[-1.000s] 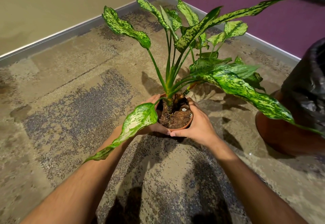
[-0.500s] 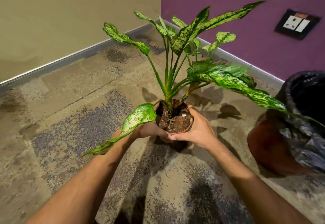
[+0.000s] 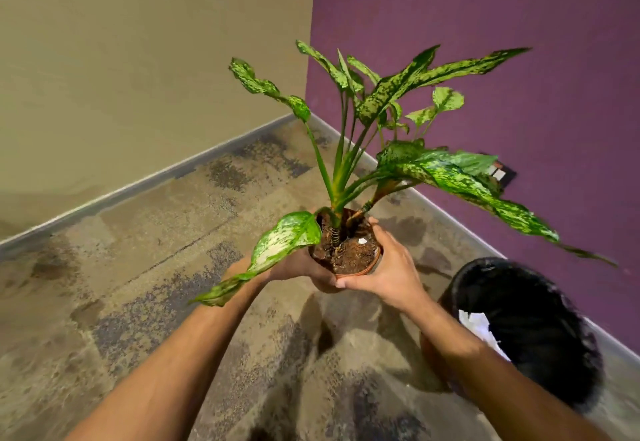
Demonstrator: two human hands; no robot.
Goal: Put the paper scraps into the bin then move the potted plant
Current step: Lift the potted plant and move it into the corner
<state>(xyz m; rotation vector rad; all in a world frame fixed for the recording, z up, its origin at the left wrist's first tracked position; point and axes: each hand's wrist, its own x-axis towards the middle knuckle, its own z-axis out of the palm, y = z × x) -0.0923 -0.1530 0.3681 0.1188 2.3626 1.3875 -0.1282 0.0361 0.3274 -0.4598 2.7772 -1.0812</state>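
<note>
Both of my hands cup the potted plant [image 3: 346, 250] above the carpet [image 3: 156, 267], near the corner of the room. My right hand [image 3: 384, 267] curls around the pot's right side; my left hand [image 3: 304, 267], partly hidden by a drooping leaf, wraps the left side. White paper scraps [image 3: 481, 331] lie inside the black-lined bin [image 3: 530, 322], low to my right by the purple wall [image 3: 519, 59].

we see potted plant [image 3: 346, 250] between left hand [image 3: 298, 267] and right hand [image 3: 388, 267], above floor [image 3: 138, 267]; bin [image 3: 526, 329] to our right near wall [image 3: 519, 59]; paper scraps [image 3: 479, 329] inside bin.
</note>
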